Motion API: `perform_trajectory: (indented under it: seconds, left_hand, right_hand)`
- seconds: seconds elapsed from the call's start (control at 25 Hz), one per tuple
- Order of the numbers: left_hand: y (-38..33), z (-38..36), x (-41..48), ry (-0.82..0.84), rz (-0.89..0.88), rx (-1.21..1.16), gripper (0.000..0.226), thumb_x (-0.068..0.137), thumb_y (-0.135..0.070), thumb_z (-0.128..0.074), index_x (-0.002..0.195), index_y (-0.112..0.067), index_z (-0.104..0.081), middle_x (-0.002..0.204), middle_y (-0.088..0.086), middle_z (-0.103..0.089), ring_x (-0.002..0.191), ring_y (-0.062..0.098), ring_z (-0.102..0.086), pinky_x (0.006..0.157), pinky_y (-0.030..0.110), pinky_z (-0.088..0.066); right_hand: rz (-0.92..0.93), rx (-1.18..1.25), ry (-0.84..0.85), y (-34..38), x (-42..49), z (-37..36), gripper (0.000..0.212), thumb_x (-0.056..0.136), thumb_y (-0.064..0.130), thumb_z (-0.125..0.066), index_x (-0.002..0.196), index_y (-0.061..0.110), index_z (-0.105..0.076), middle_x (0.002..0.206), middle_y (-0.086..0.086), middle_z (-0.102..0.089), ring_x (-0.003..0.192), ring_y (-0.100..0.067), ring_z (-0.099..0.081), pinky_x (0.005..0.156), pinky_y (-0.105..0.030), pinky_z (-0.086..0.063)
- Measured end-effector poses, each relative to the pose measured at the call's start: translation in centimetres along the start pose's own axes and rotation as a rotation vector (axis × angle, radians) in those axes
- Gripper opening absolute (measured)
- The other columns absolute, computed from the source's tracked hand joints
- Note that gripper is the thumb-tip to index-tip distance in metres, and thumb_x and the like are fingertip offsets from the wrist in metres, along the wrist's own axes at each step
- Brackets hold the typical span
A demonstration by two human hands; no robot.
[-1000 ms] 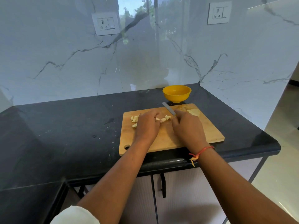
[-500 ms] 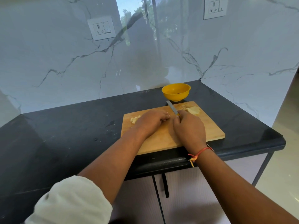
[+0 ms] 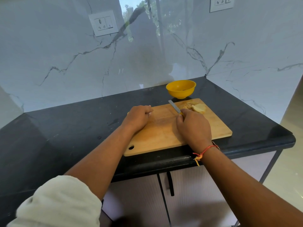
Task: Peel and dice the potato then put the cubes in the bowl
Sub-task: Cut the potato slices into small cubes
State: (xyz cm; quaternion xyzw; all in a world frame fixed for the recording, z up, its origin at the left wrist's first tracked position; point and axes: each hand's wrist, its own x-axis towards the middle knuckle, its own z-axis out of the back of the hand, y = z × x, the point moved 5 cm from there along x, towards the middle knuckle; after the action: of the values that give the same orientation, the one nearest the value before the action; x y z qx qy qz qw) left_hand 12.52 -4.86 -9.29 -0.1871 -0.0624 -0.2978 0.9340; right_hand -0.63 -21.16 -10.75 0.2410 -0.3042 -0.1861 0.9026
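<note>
Wooden board (image 3: 164,133) | left hand (image 3: 139,117) on far-left corner, fingers (image 3: 145,110) curled — holding anything? cannot tell | right hand (image 3: 193,126) grips knife (image 3: 174,106)

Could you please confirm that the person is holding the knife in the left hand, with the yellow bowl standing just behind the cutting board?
Not quite: the knife is in the right hand, whose fingers curl round its handle; the left hand lies on the cutting board without it. The head view shows this. The yellow bowl does stand just behind the board.
</note>
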Motion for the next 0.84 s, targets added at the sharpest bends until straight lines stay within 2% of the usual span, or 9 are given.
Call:
perform_trajectory:
  seconds: [0.04,0.12,0.2,0.24,0.32,0.44,0.56,0.68,0.84]
  left_hand:
    - [0.0,0.6,-0.3,-0.071,0.026,-0.064,0.028,0.105,-0.016,-0.048,0.122,-0.018,-0.070,0.131,0.002,-0.066,0.120,0.020,-0.059,0.100,0.029,-0.041]
    - [0.4,1.9,-1.0,-0.196,0.100,-0.108,0.024,0.104,-0.018,-0.052,0.114,-0.015,-0.073,0.119,0.002,-0.070,0.098,0.012,-0.061,0.086,0.023,-0.042]
    - [1.1,2.5,-1.7,-0.197,0.159,-0.040,0.020,0.101,-0.024,-0.057,0.099,-0.014,-0.075,0.103,0.000,-0.072,0.077,0.005,-0.056,0.070,0.020,-0.040]
    - [1.5,2.5,-2.1,-0.160,0.180,0.004,0.020,0.099,-0.029,-0.061,0.094,-0.014,-0.074,0.096,-0.002,-0.070,0.073,0.006,-0.055,0.065,0.020,-0.040]
    - [2.3,2.4,-3.0,-0.059,0.224,0.054,0.023,0.094,-0.038,-0.068,0.091,-0.016,-0.072,0.089,-0.006,-0.067,0.076,0.007,-0.057,0.068,0.023,-0.043]
    - [2.8,2.1,-4.0,0.027,0.268,0.046,0.021,0.090,-0.040,-0.072,0.094,-0.019,-0.072,0.094,-0.007,-0.066,0.089,0.010,-0.059,0.078,0.027,-0.045]
    - [2.6,2.3,-4.7,-0.010,0.262,0.024,0.016,0.090,-0.035,-0.072,0.095,-0.021,-0.074,0.097,-0.007,-0.068,0.087,0.006,-0.058,0.078,0.025,-0.045]
    - [0.8,1.6,-5.1,-0.051,0.198,-0.016,0.013,0.091,-0.034,-0.071,0.096,-0.022,-0.073,0.095,-0.009,-0.066,0.079,0.002,-0.055,0.072,0.021,-0.041]
    - [-2.8,0.1,-3.3,-0.178,0.091,-0.109,0.010,0.091,-0.031,-0.071,0.093,-0.022,-0.074,0.091,-0.008,-0.064,0.080,0.006,-0.058,0.069,0.019,-0.042]
  right_hand:
    - [0.002,0.001,0.000,0.0,0.0,0.0,0.033,0.100,0.032,-0.046,0.123,0.020,-0.066,0.089,0.002,-0.070,0.070,-0.010,-0.056,0.058,-0.024,-0.045]
    - [0.006,-0.001,-0.001,0.0,0.0,-0.1,0.032,0.099,0.032,-0.046,0.121,0.020,-0.067,0.087,0.002,-0.069,0.069,-0.011,-0.056,0.056,-0.025,-0.045]
    - [0.007,-0.005,0.003,0.0,0.0,-0.2,0.030,0.099,0.032,-0.046,0.115,0.021,-0.068,0.083,0.003,-0.068,0.068,-0.012,-0.058,0.055,-0.026,-0.047]
    - [0.009,-0.005,0.007,0.1,0.0,-0.2,0.029,0.099,0.032,-0.046,0.113,0.021,-0.069,0.082,0.003,-0.068,0.068,-0.012,-0.058,0.056,-0.027,-0.049]
    - [0.015,0.000,0.012,0.1,0.0,-0.2,0.028,0.098,0.032,-0.046,0.109,0.021,-0.069,0.079,0.004,-0.066,0.067,-0.011,-0.059,0.057,-0.030,-0.053]
    - [0.017,0.003,0.011,0.2,-0.1,-0.1,0.028,0.098,0.032,-0.047,0.107,0.021,-0.070,0.078,0.004,-0.066,0.067,-0.012,-0.059,0.059,-0.032,-0.055]
    - [0.018,0.008,0.016,0.4,-0.2,0.0,0.028,0.098,0.033,-0.047,0.108,0.021,-0.069,0.080,0.004,-0.067,0.068,-0.012,-0.060,0.060,-0.032,-0.055]
    - [0.019,0.010,0.020,0.5,-0.3,0.1,0.027,0.098,0.033,-0.048,0.108,0.020,-0.070,0.081,0.003,-0.068,0.068,-0.012,-0.061,0.061,-0.032,-0.056]
    - [0.025,-0.002,0.037,0.8,-0.4,0.1,0.027,0.096,0.033,-0.048,0.104,0.021,-0.071,0.078,0.003,-0.067,0.066,-0.012,-0.060,0.058,-0.031,-0.054]
